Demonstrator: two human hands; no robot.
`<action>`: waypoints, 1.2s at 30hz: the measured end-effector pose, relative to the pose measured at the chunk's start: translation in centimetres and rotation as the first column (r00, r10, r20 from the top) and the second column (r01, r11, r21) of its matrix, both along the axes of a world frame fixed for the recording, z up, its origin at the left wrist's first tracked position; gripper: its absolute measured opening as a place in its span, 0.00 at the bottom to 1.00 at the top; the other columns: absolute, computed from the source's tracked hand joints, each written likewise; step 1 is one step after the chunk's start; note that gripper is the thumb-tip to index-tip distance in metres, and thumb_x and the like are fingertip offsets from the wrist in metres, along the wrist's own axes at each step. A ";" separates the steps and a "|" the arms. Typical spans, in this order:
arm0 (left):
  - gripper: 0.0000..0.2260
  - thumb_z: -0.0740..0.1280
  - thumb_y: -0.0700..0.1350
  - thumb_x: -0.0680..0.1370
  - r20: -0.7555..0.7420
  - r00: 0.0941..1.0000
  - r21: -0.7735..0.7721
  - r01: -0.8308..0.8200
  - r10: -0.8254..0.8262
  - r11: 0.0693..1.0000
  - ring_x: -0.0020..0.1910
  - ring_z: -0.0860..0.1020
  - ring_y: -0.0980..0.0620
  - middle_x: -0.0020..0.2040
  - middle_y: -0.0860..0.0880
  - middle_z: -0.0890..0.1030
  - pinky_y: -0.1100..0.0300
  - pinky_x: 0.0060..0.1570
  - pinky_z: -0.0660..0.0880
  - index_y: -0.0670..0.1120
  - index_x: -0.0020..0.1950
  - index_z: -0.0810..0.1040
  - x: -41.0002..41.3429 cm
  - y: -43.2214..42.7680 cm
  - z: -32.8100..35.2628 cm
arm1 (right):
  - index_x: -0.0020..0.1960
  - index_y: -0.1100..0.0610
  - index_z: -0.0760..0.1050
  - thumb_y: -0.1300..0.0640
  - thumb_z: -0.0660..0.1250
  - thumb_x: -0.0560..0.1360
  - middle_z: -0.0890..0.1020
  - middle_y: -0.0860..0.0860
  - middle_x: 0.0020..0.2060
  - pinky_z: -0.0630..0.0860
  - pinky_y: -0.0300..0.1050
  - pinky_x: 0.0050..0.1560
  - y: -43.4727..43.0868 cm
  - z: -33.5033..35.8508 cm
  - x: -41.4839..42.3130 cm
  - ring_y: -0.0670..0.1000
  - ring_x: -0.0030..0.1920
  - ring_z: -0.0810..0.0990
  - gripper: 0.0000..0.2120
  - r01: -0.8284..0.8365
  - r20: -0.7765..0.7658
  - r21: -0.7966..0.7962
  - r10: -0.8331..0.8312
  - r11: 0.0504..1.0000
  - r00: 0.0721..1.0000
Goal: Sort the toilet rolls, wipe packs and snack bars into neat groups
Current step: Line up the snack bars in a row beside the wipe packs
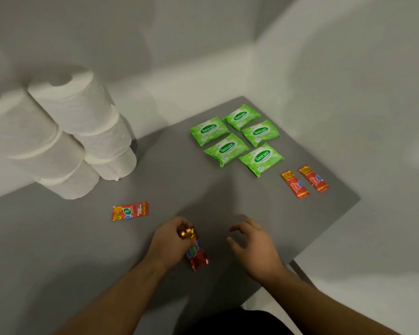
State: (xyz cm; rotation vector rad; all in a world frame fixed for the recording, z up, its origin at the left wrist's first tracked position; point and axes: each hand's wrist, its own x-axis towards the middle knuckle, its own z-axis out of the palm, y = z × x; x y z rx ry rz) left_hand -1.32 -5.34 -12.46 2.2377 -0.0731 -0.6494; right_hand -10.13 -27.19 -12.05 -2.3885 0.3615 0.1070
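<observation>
White toilet rolls (80,131) stand in two stacks at the back left of the grey table (169,180). Several green wipe packs (237,139) lie in neat rows at the back right. Two red snack bars (304,182) lie side by side near the right edge. Another red snack bar (130,211) lies alone left of centre. My left hand (168,243) grips the top end of a red snack bar (196,255) just above the table near the front. My right hand (254,245) hovers beside it, fingers spread, holding nothing.
White walls close in behind and to the right of the table. The table's right edge (329,228) runs diagonally close to my right hand, with pale floor beyond it.
</observation>
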 end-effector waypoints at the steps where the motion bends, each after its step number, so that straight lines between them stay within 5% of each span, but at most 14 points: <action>1: 0.15 0.78 0.41 0.74 -0.032 0.999 -0.050 -0.028 0.026 0.998 0.51 0.81 0.57 0.52 0.55 0.82 0.67 0.42 0.76 0.52 0.57 0.79 0.0 0.3 0.2 | 0.57 0.43 0.78 0.47 0.69 0.77 0.74 0.37 0.54 0.67 0.26 0.48 0.4 -0.1 -0.7 0.38 0.52 0.74 0.09 0.014 -0.008 0.008 -0.014 1.000 1.000; 8: 0.13 0.79 0.38 0.73 -0.270 0.952 -0.371 -0.242 0.146 0.896 0.49 0.88 0.47 0.49 0.45 0.87 0.60 0.41 0.83 0.42 0.55 0.81 0.3 -0.2 2.6 | 0.48 0.37 0.78 0.56 0.69 0.78 0.80 0.36 0.45 0.76 0.30 0.44 1.6 0.6 -3.6 0.37 0.49 0.79 0.12 0.150 -0.052 0.243 -0.141 0.958 0.989; 14: 0.14 0.80 0.35 0.71 -0.210 0.978 -0.478 -0.120 0.019 0.870 0.42 0.87 0.49 0.44 0.43 0.88 0.58 0.40 0.84 0.40 0.52 0.81 0.2 -4.1 4.5 | 0.50 0.44 0.78 0.55 0.72 0.77 0.83 0.41 0.45 0.82 0.40 0.45 0.2 4.2 -3.4 0.43 0.48 0.83 0.07 0.168 -0.012 0.499 -0.187 0.850 0.982; 19: 0.14 0.80 0.35 0.71 -0.156 0.988 -0.518 -0.101 0.023 0.849 0.42 0.85 0.49 0.45 0.44 0.87 0.53 0.45 0.84 0.44 0.51 0.81 -0.2 -8.4 4.1 | 0.49 0.42 0.76 0.57 0.71 0.78 0.82 0.44 0.42 0.83 0.41 0.43 -3.4 5.4 -1.7 0.44 0.44 0.85 0.10 0.129 -0.014 0.388 -0.134 0.913 0.991; 23: 0.16 0.82 0.38 0.70 -0.075 0.994 -0.378 -0.102 0.080 0.920 0.45 0.84 0.52 0.51 0.45 0.86 0.54 0.51 0.82 0.46 0.53 0.81 0.1 -9.4 2.8 | 0.49 0.38 0.75 0.59 0.69 0.78 0.81 0.42 0.47 0.81 0.36 0.39 -8.6 4.3 0.2 0.43 0.45 0.83 0.14 0.226 -0.012 0.260 -0.231 0.939 0.973; 27: 0.15 0.81 0.38 0.70 -0.094 0.992 -0.267 -0.108 0.085 0.958 0.42 0.83 0.55 0.51 0.45 0.86 0.62 0.47 0.80 0.45 0.53 0.82 0.0 -9.3 1.3 | 0.52 0.40 0.75 0.58 0.67 0.80 0.81 0.46 0.51 0.82 0.41 0.38 -14.1 2.5 2.8 0.46 0.45 0.82 0.12 0.274 -0.044 0.135 -0.270 0.952 0.962; 30: 0.14 0.80 0.36 0.71 -0.130 0.987 -0.201 -0.121 0.096 0.972 0.45 0.82 0.51 0.52 0.41 0.86 0.57 0.51 0.79 0.41 0.54 0.82 -0.6 -9.7 0.4 | 0.57 0.45 0.77 0.61 0.64 0.80 0.81 0.48 0.51 0.83 0.45 0.37 -16.9 1.1 4.8 0.49 0.43 0.83 0.13 0.257 -0.058 0.052 -0.254 0.965 0.965; 36: 0.12 0.78 0.32 0.72 -0.133 0.980 -0.112 -0.163 0.147 0.980 0.45 0.81 0.49 0.49 0.42 0.85 0.63 0.49 0.77 0.42 0.51 0.81 -1.9 -10.3 -0.6 | 0.59 0.49 0.81 0.62 0.66 0.78 0.82 0.51 0.55 0.78 0.45 0.51 -19.9 -1.6 6.2 0.53 0.53 0.80 0.13 0.086 -0.115 -0.175 -0.107 0.981 0.988</action>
